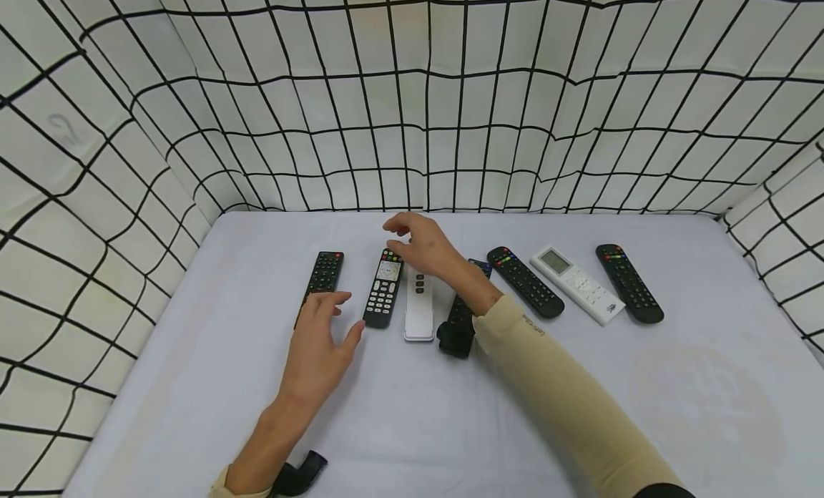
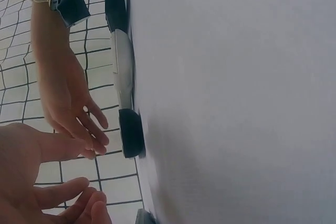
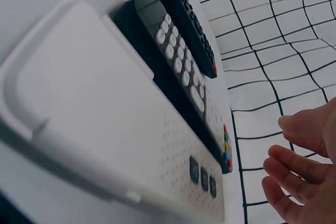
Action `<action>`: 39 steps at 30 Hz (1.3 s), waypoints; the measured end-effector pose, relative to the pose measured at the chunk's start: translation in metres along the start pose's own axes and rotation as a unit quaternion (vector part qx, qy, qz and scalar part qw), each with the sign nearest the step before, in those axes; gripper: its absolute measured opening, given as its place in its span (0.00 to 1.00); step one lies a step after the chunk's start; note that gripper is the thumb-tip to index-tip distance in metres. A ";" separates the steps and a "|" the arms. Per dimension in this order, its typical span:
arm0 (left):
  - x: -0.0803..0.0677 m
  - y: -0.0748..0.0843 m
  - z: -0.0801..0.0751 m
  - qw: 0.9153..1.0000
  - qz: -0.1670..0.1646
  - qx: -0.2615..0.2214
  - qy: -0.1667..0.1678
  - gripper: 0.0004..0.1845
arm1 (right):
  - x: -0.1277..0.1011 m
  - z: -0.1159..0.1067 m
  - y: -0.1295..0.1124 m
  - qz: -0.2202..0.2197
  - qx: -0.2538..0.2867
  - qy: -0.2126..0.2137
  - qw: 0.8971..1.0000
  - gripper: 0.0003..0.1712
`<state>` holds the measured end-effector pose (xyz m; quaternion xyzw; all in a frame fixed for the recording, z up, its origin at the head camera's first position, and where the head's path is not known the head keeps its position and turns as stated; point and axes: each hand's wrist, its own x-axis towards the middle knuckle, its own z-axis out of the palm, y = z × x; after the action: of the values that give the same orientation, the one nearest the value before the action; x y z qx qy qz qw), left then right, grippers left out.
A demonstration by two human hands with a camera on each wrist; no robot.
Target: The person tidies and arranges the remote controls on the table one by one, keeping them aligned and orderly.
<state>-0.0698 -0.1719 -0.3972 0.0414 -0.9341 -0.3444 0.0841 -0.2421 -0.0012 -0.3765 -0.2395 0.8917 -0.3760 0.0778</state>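
Observation:
Several remote controls lie in a row on a white-covered table (image 1: 412,412). My left hand (image 1: 325,333) hovers with relaxed, spread fingers just in front of the leftmost black remote (image 1: 324,272) and a black remote with white keys (image 1: 383,290). My right hand (image 1: 415,242) hangs over the top ends of that keyed remote and a slim white remote (image 1: 419,308), fingers loosely curled and holding nothing. In the right wrist view the white remote (image 3: 105,124) fills the foreground beside the keyed remote (image 3: 181,72), with the right fingers (image 3: 299,174) apart from both.
Another black remote (image 1: 459,323) lies partly under my right forearm. Further right lie a black remote (image 1: 524,281), a white remote with a display (image 1: 577,285) and a black remote (image 1: 629,282). White cloth with a black grid (image 1: 412,111) walls in three sides.

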 end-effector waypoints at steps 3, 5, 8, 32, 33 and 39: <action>0.001 0.003 0.004 1.000 0.001 0.000 -0.009 0.28 | -0.003 -0.003 0.008 0.014 0.003 0.006 1.000 0.20; 0.001 0.005 0.006 1.000 -0.004 0.003 -0.021 0.28 | -0.004 -0.003 0.013 0.020 -0.001 0.009 1.000 0.20; 0.000 0.007 0.009 0.999 -0.017 0.009 -0.037 0.30 | -0.004 -0.002 0.019 0.022 -0.003 0.006 1.000 0.20; 0.007 0.008 0.024 0.997 -0.025 0.024 -0.068 0.36 | -0.003 0.005 0.031 0.031 -0.035 -0.048 0.998 0.20; 0.007 0.007 0.024 0.997 -0.024 0.025 -0.069 0.36 | -0.004 0.005 0.031 0.032 -0.033 -0.049 0.998 0.20; 0.008 0.007 0.025 0.996 -0.028 0.036 -0.074 0.37 | -0.004 0.005 0.031 0.025 -0.031 -0.054 0.998 0.20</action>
<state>-0.0824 -0.1517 -0.4100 0.0453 -0.9480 -0.3151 0.0033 -0.2482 0.0166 -0.4018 -0.2398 0.9029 -0.3329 0.1282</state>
